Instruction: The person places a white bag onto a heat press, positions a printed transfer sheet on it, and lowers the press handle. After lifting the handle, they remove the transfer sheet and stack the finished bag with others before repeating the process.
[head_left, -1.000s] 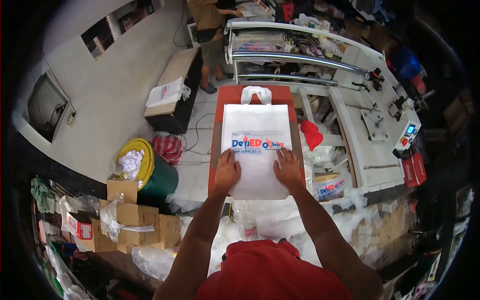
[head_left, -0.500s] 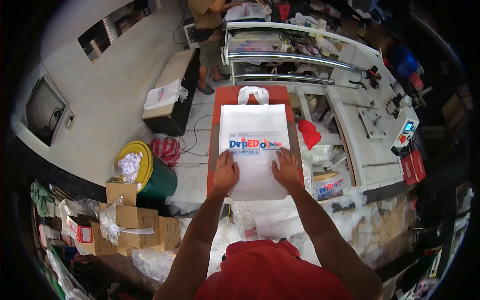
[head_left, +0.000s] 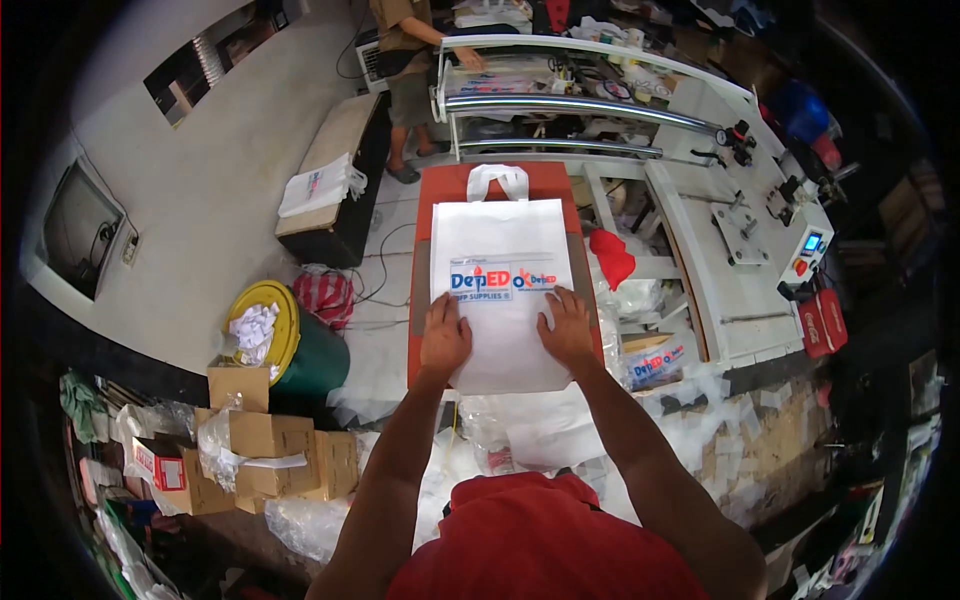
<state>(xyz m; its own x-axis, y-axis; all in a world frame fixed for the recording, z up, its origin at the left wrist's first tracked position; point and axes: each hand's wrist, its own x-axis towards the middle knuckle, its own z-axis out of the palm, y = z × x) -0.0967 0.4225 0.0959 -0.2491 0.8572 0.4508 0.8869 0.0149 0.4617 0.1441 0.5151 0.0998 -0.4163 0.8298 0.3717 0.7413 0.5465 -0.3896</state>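
Observation:
A white tote bag (head_left: 500,235) lies flat, its loop handle pointing away from me. Blue and red printing with "DepED" runs across its middle. Under it is a reddish-orange board (head_left: 440,180) with grey-brown sides. My left hand (head_left: 445,335) rests on the bag's left edge, just below the print, fingers stretched out. On the opposite edge, my right hand (head_left: 567,330) lies with its fingers spread. Neither hand grips anything that I can see.
A white-framed machine with metal rollers (head_left: 590,105) and a control box (head_left: 808,255) stands ahead and right. White bags (head_left: 318,187) lie on a bench at left. Nearer are a green bin (head_left: 318,350) and cardboard boxes (head_left: 270,435). A co-worker (head_left: 405,70) stands at the back.
The view has shifted slightly, so the scene sits a little higher and further left. My hands stay on the bag's edges. The co-worker's arm now reaches lower, toward the roller frame.

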